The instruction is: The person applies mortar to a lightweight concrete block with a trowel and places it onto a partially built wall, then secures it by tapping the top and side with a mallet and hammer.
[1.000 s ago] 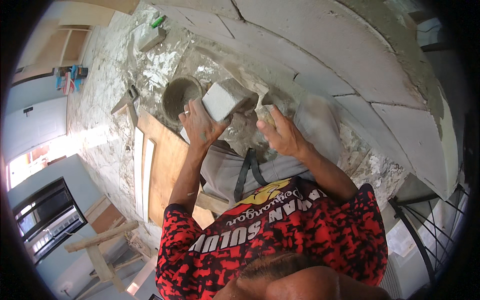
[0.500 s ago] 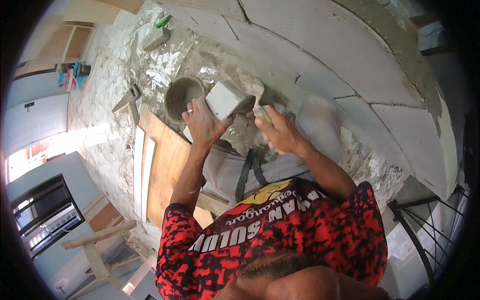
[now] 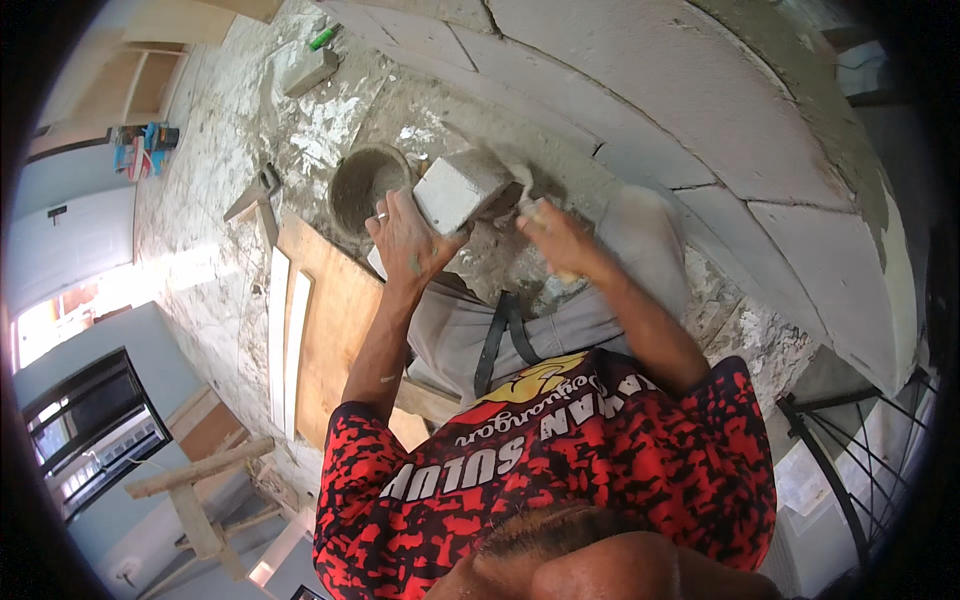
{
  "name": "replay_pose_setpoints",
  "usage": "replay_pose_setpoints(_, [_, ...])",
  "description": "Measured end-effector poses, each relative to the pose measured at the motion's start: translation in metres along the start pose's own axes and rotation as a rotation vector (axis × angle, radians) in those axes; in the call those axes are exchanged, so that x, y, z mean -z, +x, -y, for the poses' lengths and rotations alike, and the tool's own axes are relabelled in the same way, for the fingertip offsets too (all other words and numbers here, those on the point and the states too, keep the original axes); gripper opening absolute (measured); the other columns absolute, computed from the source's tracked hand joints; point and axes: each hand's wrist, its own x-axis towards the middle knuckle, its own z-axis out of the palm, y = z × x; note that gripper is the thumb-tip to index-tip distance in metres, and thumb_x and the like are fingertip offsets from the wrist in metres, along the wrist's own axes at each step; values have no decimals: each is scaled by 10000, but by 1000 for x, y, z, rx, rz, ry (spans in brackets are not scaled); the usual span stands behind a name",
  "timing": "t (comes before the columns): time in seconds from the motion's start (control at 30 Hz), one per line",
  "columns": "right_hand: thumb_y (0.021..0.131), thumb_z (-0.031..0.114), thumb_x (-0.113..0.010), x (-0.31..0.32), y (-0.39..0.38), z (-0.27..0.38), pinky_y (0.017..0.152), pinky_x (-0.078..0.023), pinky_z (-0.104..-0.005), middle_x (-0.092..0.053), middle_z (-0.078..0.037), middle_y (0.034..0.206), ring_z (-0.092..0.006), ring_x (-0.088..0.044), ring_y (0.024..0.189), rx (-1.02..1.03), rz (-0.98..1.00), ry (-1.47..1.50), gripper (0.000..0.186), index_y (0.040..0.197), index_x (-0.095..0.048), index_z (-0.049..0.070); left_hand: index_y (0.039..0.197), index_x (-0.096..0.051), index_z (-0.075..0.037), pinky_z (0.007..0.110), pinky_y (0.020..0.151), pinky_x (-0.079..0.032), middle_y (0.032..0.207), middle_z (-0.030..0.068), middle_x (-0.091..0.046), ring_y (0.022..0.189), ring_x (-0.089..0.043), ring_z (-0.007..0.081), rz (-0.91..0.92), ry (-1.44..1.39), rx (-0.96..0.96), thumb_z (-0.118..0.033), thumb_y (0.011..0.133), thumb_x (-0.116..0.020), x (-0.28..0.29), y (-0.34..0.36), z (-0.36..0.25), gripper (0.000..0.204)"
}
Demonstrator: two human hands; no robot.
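Note:
A pale, light grey block (image 3: 447, 194) is tilted up in front of me, its far side coated with wet grey mortar. My left hand (image 3: 408, 240) is closed on its near left side, the thumb along the lower edge. My right hand (image 3: 562, 240) grips the handle of a trowel (image 3: 526, 180), slightly blurred by motion. The trowel's neck is at the block's right, mortared end; its blade is mostly hidden or smeared there. Just left of the block stands a round bucket (image 3: 338, 190) with grey mortar inside, close to my left fingers.
A wall of large pale blocks (image 3: 640, 110) runs along the right. Plywood (image 3: 335, 300) and white strips (image 3: 297, 335) lie at left, near a handsaw (image 3: 243, 203). A loose grey block (image 3: 310, 73) lies farther off. Black metal bars (image 3: 825, 470) stand at lower right.
My right hand has shifted slightly right, and the trowel has come against the block's right end. The block has turned a little, showing more of its mortared face. My left hand keeps its hold.

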Motion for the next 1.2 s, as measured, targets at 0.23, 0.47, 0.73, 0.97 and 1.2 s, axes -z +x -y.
replay_pose_setpoints(0.23, [924,406,-483,-14,-15,-4,720,-479,-445,-619,-248,917,-406,-618,875,252,-72,-38,538,1202,-417,-50,1028,-469,17,424,725,-315,940,136,-495,881,-484,313,31,18,3,-497,537,-765,-2,0,-1,769])
replay_pose_setpoints(0.47, [927,402,-484,-10,-14,4,799,-462,-436,-592,-273,990,-388,-591,962,170,11,30,525,1243,-395,-7,1034,-461,8,426,732,-306,936,130,-496,891,-480,309,25,-34,-10,-446,558,-784,1,-1,1,733])
replay_pose_setpoints(0.73, [912,428,-508,-7,-8,-15,519,-480,-359,-610,-210,841,-224,-587,547,253,-109,-85,710,1357,-276,-74,1075,-454,25,419,747,-308,957,142,-500,907,-478,315,56,-12,10,-439,548,-786,0,-4,-1,776])
replay_pose_setpoints(0.97, [906,440,-512,18,-2,4,506,-500,-337,-590,-202,858,-241,-575,498,-269,265,148,752,1347,-253,-111,1097,-452,19,424,762,-307,969,147,-495,917,-475,321,43,-11,-10,-463,549,-771,-3,-7,0,797])
replay_pose_setpoints(1.2, [913,408,-505,22,21,-6,911,-442,-399,-546,-342,1113,-368,-587,1043,-241,230,8,709,1318,-296,-136,1085,-449,9,425,760,-304,960,148,-488,907,-471,321,83,-29,-6,-464,536,-775,-1,-3,-5,795])
